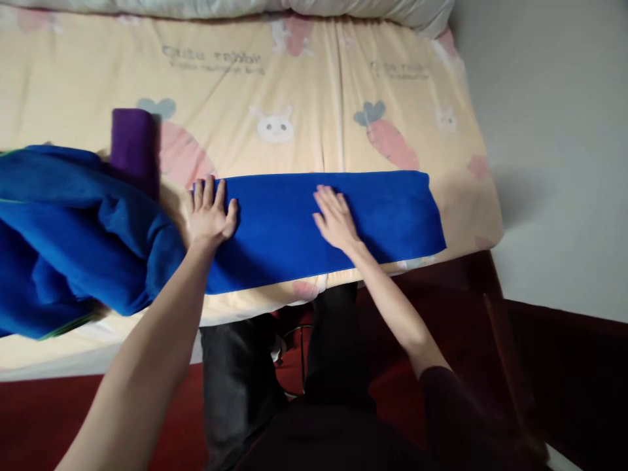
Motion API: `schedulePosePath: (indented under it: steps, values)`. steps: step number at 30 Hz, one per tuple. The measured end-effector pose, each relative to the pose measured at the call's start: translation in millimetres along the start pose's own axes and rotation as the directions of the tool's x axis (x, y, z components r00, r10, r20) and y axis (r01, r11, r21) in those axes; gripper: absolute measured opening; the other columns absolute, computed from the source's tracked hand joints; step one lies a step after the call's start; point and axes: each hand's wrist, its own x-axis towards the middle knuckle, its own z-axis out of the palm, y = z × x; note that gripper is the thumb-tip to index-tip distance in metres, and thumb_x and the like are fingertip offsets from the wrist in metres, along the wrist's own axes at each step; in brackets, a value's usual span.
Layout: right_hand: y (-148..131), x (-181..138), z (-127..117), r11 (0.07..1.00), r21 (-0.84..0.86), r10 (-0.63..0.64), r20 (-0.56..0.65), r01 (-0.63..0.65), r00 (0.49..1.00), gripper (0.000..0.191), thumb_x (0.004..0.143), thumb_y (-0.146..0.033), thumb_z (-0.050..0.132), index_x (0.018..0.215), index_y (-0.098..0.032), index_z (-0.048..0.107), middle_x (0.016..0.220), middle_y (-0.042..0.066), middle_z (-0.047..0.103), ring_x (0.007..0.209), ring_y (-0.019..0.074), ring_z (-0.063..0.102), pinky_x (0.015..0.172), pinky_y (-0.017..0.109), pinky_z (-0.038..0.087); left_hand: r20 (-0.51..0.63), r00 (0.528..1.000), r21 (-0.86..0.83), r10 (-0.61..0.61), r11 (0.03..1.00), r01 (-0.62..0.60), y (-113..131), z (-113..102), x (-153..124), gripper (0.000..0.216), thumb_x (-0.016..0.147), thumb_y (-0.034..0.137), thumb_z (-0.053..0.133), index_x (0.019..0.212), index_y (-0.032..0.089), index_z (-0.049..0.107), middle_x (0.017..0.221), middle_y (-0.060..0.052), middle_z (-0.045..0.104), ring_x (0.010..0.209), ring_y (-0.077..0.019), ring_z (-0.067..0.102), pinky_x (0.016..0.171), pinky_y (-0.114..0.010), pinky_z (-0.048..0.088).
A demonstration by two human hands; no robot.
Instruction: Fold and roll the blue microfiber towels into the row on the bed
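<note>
A blue towel (387, 209), folded into a long strip, lies flat across the near edge of the bed. My left hand (210, 212) rests palm down on the strip's left end, fingers spread and open. My right hand (334, 219) lies flat on the middle of the strip, fingers stretched out. Neither hand holds anything.
A crumpled heap of blue cloth (73, 235) lies on the bed to the left. A rolled purple towel (135, 147) stands behind it. The bed sheet (304, 85) is cream with rabbits and carrots. A white wall (564, 131) stands on the right, dark red floor below.
</note>
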Motion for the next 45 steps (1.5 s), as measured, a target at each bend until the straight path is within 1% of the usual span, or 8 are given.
schedulePosePath:
  steps: [5,14,19,27,30,38,42,45]
  values:
    - [-10,41,18,0.985,0.038,-0.172,0.121,0.169,0.978,0.064,0.111,-0.038,0.049,0.174,-0.031,0.042,0.182,-0.004,0.035,0.174,0.0222,0.025,0.147,0.050,0.012,0.017,1.000,0.029,0.013,0.999,-0.013,-2,0,0,0.080,0.105,0.070,0.021,0.177,0.037,0.031,0.184,0.020,0.003,0.175,-0.0271,0.010,0.144,-0.044,0.001]
    - [227,-16,-127,0.926,-0.230,0.272,-0.149,-0.300,0.951,0.063,0.114,-0.035,0.034,0.176,-0.021,0.039,0.183,0.008,0.033,0.174,0.0266,0.023,0.143,0.060,0.012,-0.083,0.994,0.069,0.069,0.996,-0.064,8,1,0,0.094,0.101,0.069,0.024,0.172,0.010,0.044,0.182,-0.016,0.032,0.171,-0.0379,0.024,0.140,-0.059,0.013]
    - [279,-17,-141,0.891,-0.278,0.309,-0.208,-0.359,0.928,0.066,0.115,-0.038,0.030,0.178,-0.017,0.031,0.185,0.011,0.029,0.174,0.0265,0.022,0.142,0.061,0.012,-0.091,0.993,0.089,0.076,0.994,-0.068,11,1,-2,0.099,0.100,0.074,0.021,0.172,0.010,0.044,0.182,-0.015,0.034,0.171,-0.0369,0.025,0.140,-0.057,0.013]
    - [240,-55,-132,0.904,-0.355,0.176,-0.199,-0.238,0.964,0.068,0.115,-0.037,0.032,0.178,-0.013,0.028,0.187,0.010,0.021,0.176,0.0288,0.013,0.143,0.063,0.005,-0.059,0.989,0.151,0.138,0.980,-0.128,14,-4,-20,0.090,0.107,0.064,0.017,0.172,0.007,0.041,0.185,-0.019,0.022,0.173,-0.0415,0.012,0.138,-0.066,0.005]
    - [228,-112,-126,0.940,-0.317,0.097,-0.098,-0.124,0.990,0.066,0.115,-0.037,0.034,0.178,-0.019,0.033,0.186,0.007,0.028,0.175,0.0267,0.019,0.144,0.060,0.012,-0.051,0.969,0.092,0.241,0.967,-0.236,8,3,-75,0.084,0.109,0.064,0.030,0.172,0.010,0.043,0.186,-0.017,0.020,0.174,-0.0395,0.011,0.140,-0.063,0.007]
    - [242,-177,-150,0.816,-0.368,0.383,-0.233,-0.446,0.894,0.065,0.115,-0.034,0.031,0.176,-0.011,0.035,0.184,0.016,0.029,0.176,0.0279,0.014,0.141,0.064,0.012,-0.029,0.994,0.022,0.103,0.994,-0.102,-23,9,-213,0.078,0.113,0.052,0.036,0.174,0.005,0.037,0.183,-0.025,0.021,0.173,-0.0417,0.017,0.138,-0.063,0.027]
    - [188,-191,-143,0.841,-0.264,0.357,-0.385,-0.472,0.851,0.067,0.113,-0.033,0.038,0.174,-0.005,0.036,0.185,0.020,0.024,0.176,0.0320,0.011,0.141,0.066,0.014,-0.031,0.998,0.024,0.063,0.998,-0.062,-25,9,-270,0.076,0.113,0.049,0.036,0.177,0.009,0.030,0.184,-0.024,0.023,0.173,-0.0425,0.018,0.138,-0.067,0.021]
    - [104,-237,-86,0.937,-0.055,0.287,-0.442,-0.345,0.850,0.067,0.112,-0.039,0.040,0.172,-0.010,0.043,0.181,0.019,0.035,0.173,0.0310,0.027,0.139,0.060,0.028,-0.008,1.000,0.007,0.004,1.000,-0.004,-31,16,-330,0.078,0.111,0.049,0.039,0.178,0.009,0.029,0.184,-0.024,0.022,0.174,-0.0426,0.014,0.138,-0.067,0.021]
